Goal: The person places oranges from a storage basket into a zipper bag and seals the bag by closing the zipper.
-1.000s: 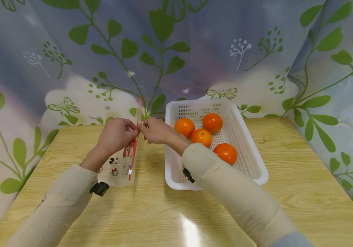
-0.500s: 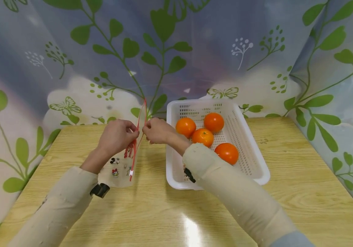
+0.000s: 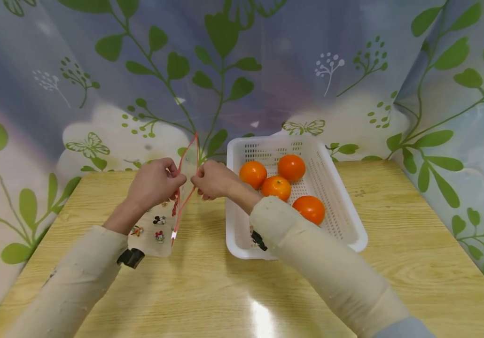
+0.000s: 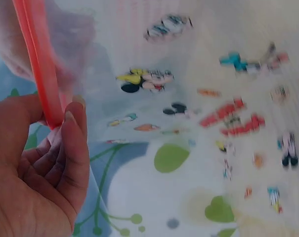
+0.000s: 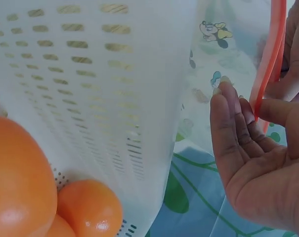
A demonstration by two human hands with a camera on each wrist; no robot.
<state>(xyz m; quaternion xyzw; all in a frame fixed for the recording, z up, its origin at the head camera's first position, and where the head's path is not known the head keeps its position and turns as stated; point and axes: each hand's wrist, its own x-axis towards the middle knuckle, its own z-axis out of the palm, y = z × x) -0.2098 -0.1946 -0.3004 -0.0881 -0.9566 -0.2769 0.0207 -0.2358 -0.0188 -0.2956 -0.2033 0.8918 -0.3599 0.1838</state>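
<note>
A clear zip bag (image 3: pixel 150 246) printed with small cartoon figures stands over the left part of the table, its red zip edge (image 3: pixel 185 203) spread into a gap. My left hand (image 3: pixel 151 184) pinches one side of that edge between thumb and fingers. Opposite it, my right hand (image 3: pixel 216 180) pinches the other side. A white slider (image 3: pixel 174 235) sits near the close end of the zip. In the left wrist view the bag (image 4: pixel 149 79) appears see-through, with prints on its film. The right wrist view shows the red strip (image 5: pixel 269 59) between thumb and fingers.
A white perforated plastic basket (image 3: pixel 349 199) stands right of the bag, under my right forearm. Several oranges (image 3: pixel 308 210) lie in it. The wooden table (image 3: pixel 208 291) ends at a patterned curtain (image 3: pixel 276 89) behind.
The two sides of the bag's mouth have come apart. My left hand has shifted slightly left with its side, and the gap between the red edges is wider.
</note>
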